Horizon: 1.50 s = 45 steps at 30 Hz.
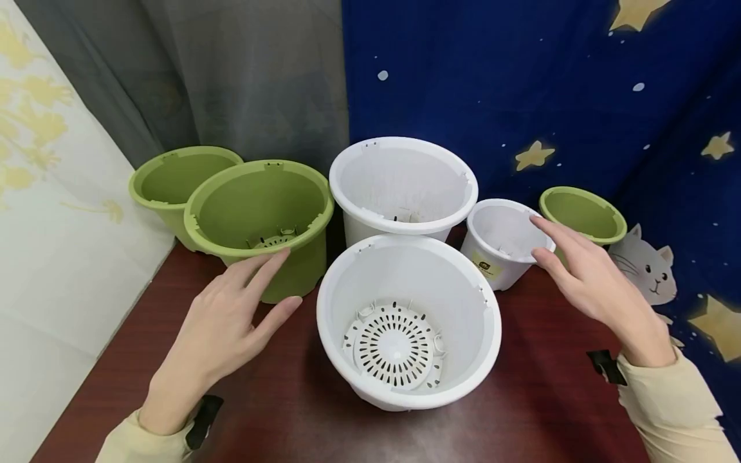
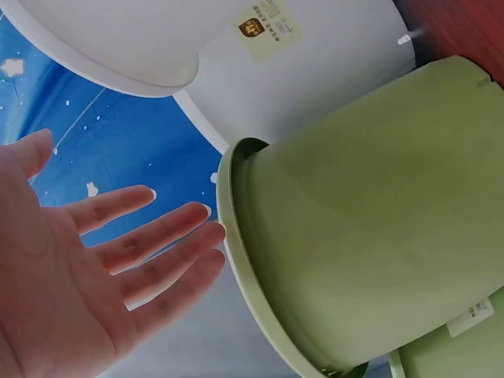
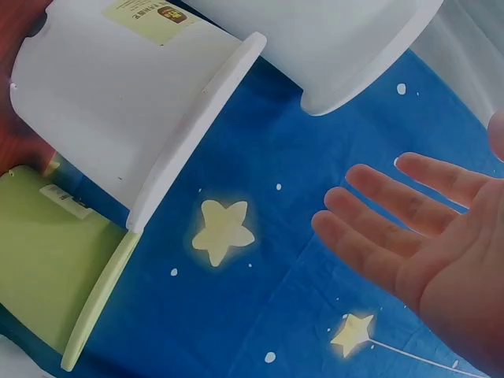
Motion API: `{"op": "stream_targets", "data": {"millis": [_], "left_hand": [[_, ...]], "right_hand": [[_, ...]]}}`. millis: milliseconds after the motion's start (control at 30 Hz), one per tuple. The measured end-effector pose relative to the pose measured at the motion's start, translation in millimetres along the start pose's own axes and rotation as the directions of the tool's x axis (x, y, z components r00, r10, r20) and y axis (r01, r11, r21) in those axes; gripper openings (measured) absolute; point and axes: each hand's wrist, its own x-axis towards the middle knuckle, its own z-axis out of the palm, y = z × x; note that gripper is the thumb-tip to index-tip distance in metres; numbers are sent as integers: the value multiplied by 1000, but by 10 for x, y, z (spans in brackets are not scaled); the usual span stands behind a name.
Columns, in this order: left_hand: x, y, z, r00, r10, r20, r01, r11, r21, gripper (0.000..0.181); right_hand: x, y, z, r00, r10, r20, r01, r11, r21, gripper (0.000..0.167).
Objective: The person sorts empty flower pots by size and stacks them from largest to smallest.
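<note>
A white plastic flowerpot [image 1: 408,272] with a slotted base stands between my two hands at the front of the table. My left hand [image 1: 222,321], fingers extended, is beside the rim of a large green flowerpot [image 1: 309,273]; in the left wrist view that hand [image 2: 87,268] is palm-on, its fingertips close to the green rim, and I cannot tell whether they touch. Near a small white flowerpot [image 1: 496,269] with a yellow label, my right hand [image 1: 596,276] hovers with loosely extended fingers. The right wrist view shows that hand [image 3: 449,244] holding nothing.
Behind the front pot stands another large white flowerpot [image 1: 405,154]. A second green flowerpot [image 1: 179,215] is at the back left, and a smaller green one [image 1: 579,222] at the right. Blue star-patterned cloth [image 1: 463,77] and grey cloth [image 1: 260,77] hang behind the dark red table [image 1: 278,411].
</note>
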Motion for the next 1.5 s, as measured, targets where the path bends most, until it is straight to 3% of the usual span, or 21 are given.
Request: {"op": "stream_targets", "data": {"millis": [367, 967, 1500], "left_hand": [[2, 6, 54, 1000, -1, 6, 1, 1000, -7, 63], [-1, 11, 178, 1000, -2, 13, 3, 999, -34, 59], [3, 25, 239, 999, 14, 33, -10, 992, -129, 54]], "right_hand": [[113, -4, 29, 999, -42, -32, 42, 999, -4, 52], [326, -47, 63, 1000, 6, -2, -6, 1000, 15, 54], [514, -53, 139, 1000, 1, -27, 0, 998, 55, 53]]}}
